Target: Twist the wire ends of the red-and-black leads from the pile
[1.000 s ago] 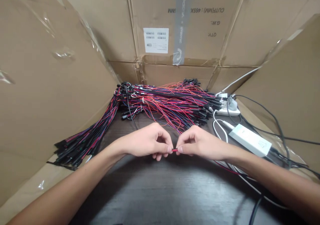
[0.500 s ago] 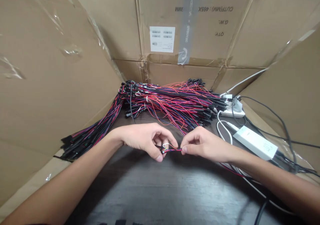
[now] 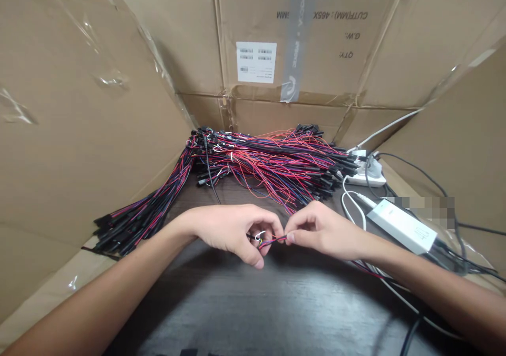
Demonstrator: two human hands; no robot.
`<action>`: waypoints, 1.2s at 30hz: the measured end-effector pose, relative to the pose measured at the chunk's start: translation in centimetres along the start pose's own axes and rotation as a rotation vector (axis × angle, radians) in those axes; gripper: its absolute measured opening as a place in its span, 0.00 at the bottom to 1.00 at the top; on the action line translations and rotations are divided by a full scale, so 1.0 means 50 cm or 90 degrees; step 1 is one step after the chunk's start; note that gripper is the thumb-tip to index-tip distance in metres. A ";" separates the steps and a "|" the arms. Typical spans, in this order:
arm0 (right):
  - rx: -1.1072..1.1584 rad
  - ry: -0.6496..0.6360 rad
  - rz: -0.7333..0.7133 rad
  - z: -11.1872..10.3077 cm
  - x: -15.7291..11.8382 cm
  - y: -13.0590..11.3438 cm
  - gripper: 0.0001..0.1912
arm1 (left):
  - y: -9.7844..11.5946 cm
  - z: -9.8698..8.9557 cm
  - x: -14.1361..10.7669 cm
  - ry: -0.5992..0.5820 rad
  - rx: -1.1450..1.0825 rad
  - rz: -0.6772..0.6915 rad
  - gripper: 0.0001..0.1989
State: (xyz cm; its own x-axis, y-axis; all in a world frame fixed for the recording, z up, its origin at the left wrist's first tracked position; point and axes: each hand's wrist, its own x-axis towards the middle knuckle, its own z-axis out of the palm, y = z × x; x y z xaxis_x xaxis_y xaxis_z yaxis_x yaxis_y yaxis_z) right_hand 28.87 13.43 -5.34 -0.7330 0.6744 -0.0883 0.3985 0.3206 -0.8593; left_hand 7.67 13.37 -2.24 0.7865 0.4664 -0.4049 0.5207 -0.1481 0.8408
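Observation:
Between my hands runs a wire harness with thin red, blue, orange, white and yellow wires. My left hand curls around its left end, where a short black part shows; the thumb stands apart from the fingers, whose tips are partly hidden. My right hand pinches the wires between thumb and forefinger, close to the left fingertips. More red and dark wires trail out from under my right forearm. Behind the hands lies a big pile of similar wire harnesses.
Another bundle of harnesses hangs off the pile at the left. At the right are a white power adapter, a white power strip and loose cables. Cardboard walls surround the dark table.
My left hand has shifted slightly down and right, its fingertips now nearer the right hand's pinch. Less of the wires shows between the hands. The right hand has hardly moved.

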 end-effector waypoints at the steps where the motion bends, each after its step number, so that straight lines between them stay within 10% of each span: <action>1: 0.000 0.001 -0.005 0.000 0.000 -0.001 0.10 | 0.004 0.002 0.000 0.006 0.009 0.000 0.16; 11: 0.071 -0.025 0.040 0.002 0.001 0.001 0.09 | 0.027 0.046 0.012 0.194 0.152 -0.036 0.11; 36: 0.449 -0.134 0.166 -0.039 0.012 0.040 0.08 | -0.050 -0.059 -0.036 0.021 -0.077 -0.117 0.06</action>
State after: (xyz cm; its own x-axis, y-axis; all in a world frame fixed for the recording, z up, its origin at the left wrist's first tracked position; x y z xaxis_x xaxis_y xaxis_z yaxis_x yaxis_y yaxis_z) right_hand 30.29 15.76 -6.12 -0.7817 0.5064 -0.3641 0.1795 -0.3764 -0.9089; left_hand 3.95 15.46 -2.56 0.6691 0.5049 -0.5454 0.6098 0.0465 0.7912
